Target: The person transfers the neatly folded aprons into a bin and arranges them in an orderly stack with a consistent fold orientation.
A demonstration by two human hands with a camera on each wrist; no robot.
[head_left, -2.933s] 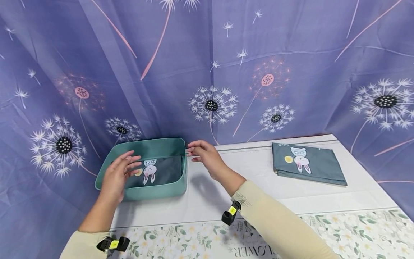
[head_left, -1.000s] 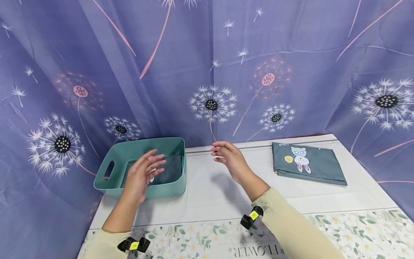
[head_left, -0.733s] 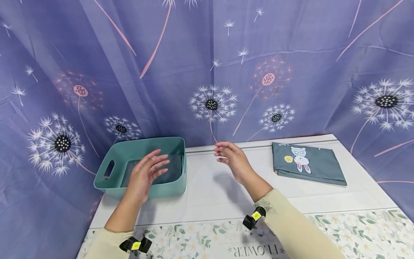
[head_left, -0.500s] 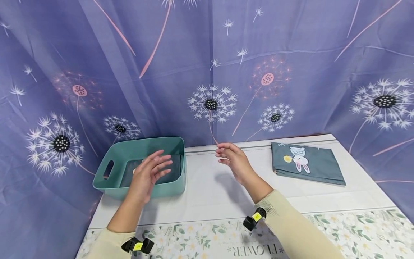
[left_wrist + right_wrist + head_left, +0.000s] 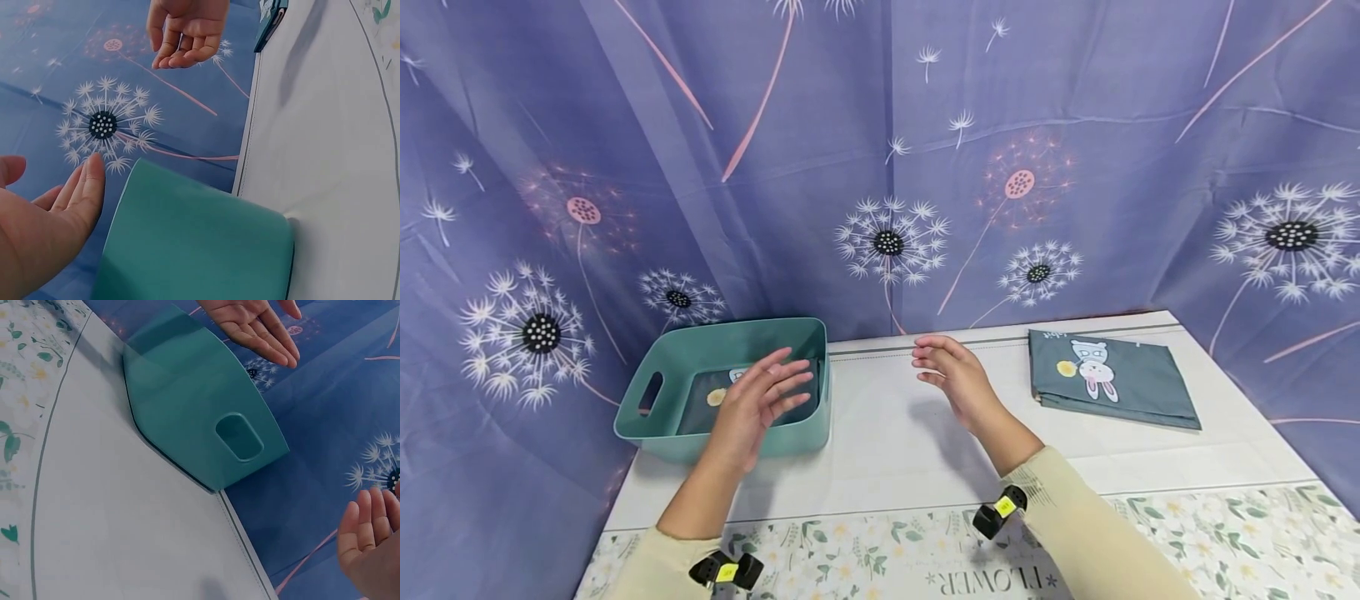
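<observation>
A green plastic basket (image 5: 662, 446) with a slot handle stands at the left of the table. Inside it lies a folded dark grey-green cloth (image 5: 696, 408) with a printed figure and yellow spot, partly hidden by my left hand (image 5: 748, 417). That hand hovers above the basket's front rim, fingers extended and holding nothing. My right hand (image 5: 958, 383) hangs over the white tabletop right of the basket, fingers loosely bent, nothing in them. Farther right lies a similar folded cloth (image 5: 1142, 379) with a rabbit print. In the right wrist view the basket's side (image 5: 181, 394) shows its handle hole.
A purple dandelion-print curtain (image 5: 790, 208) hangs behind and beside the table. The white tablecloth (image 5: 880, 467) has a floral band (image 5: 820, 550) along the front. Each sleeve carries a black wrist strap, such as the left strap (image 5: 726, 571).
Both hands have moved to the right, the right one away from the basket's right side and the left one across its front. The basket and both cloths look unmoved.
</observation>
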